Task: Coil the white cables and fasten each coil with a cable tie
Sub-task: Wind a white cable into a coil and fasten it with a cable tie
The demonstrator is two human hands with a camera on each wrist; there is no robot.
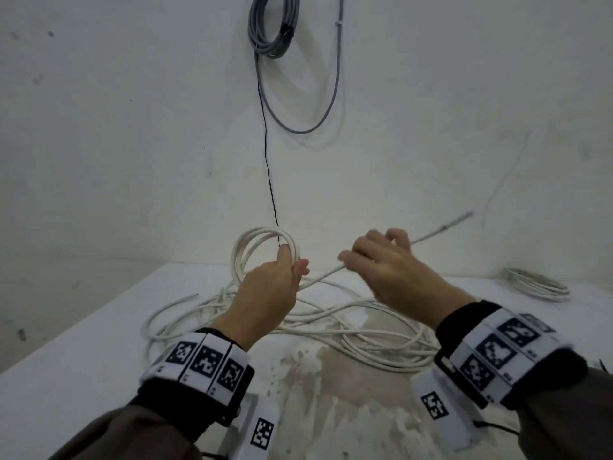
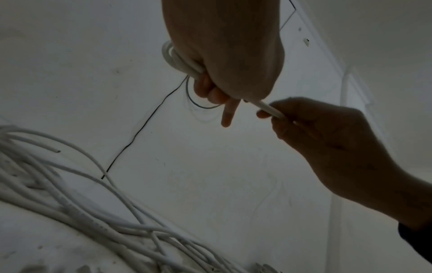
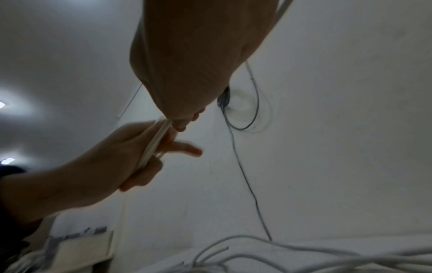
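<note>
Left hand [image 1: 268, 290] raised above the table [image 1: 83, 353], fingers curled round a white coil [image 1: 262, 250] of several loops; the coil stands roughly upright over the far middle of the table, its right side gripped; in the left wrist view the loops [image 2: 174, 59] pass through the palm, and one finger [image 2: 228, 114] sticks out straight, clear of the cable.

Right hand [image 1: 388, 270] just right of the left, thumb and fingers closed on the free run of the same white cable [image 1: 323, 277]; the run goes taut from the left hand through the right and out far-right, where its tail end [image 1: 444, 229] points up toward the wall; some right fingers are lifted loose above the cable.

Loose white cable [image 1: 331, 327] sprawls in tangled loops on the table beneath both hands, middle to right; one cut end [image 1: 190, 297] lies at the left of the tangle.

Finished coil [image 1: 539, 287] lies flat at the far right of the table, well apart from the hands; whether it is tied cannot be told.

Wall behind: grey cable bundle [image 1: 272, 28] hanging high up, one long grey loop [image 1: 311, 127] drooping below it, a thin black wire [image 1: 267, 154] dropping to the table.

Marker bands on both wrists; table surface worn and stained near the middle [image 1: 318, 376].
</note>
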